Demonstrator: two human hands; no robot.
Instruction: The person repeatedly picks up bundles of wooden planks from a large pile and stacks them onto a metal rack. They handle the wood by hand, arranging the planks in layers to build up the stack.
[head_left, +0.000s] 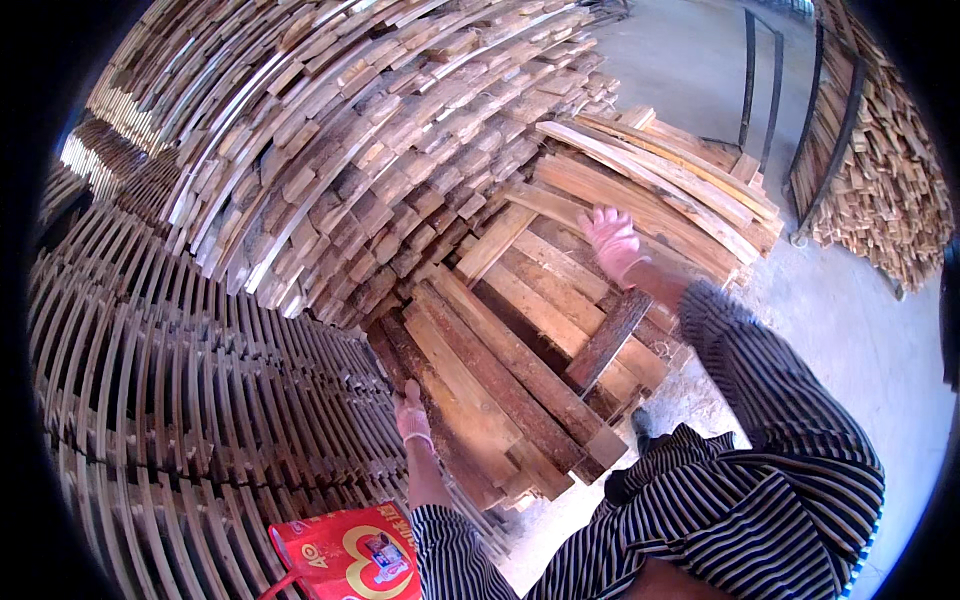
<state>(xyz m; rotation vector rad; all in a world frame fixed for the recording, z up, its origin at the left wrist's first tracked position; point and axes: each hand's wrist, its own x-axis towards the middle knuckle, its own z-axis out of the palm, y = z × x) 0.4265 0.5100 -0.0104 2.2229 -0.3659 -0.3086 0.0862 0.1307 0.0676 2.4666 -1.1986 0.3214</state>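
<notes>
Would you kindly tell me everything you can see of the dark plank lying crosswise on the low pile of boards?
The dark plank is a short, flat piece of rough wood, browner and more weathered than the pale boards under it. It lies flat on top of the low pile, slanting across their run, its upper end near the striped sleeve of the right arm. The right hand, in a pink glove, rests on boards just beyond it and does not touch it. No nails or markings are discernible.

2 gloved hands (612, 243), 1 red bag (345, 553), planks uncountable.
</notes>
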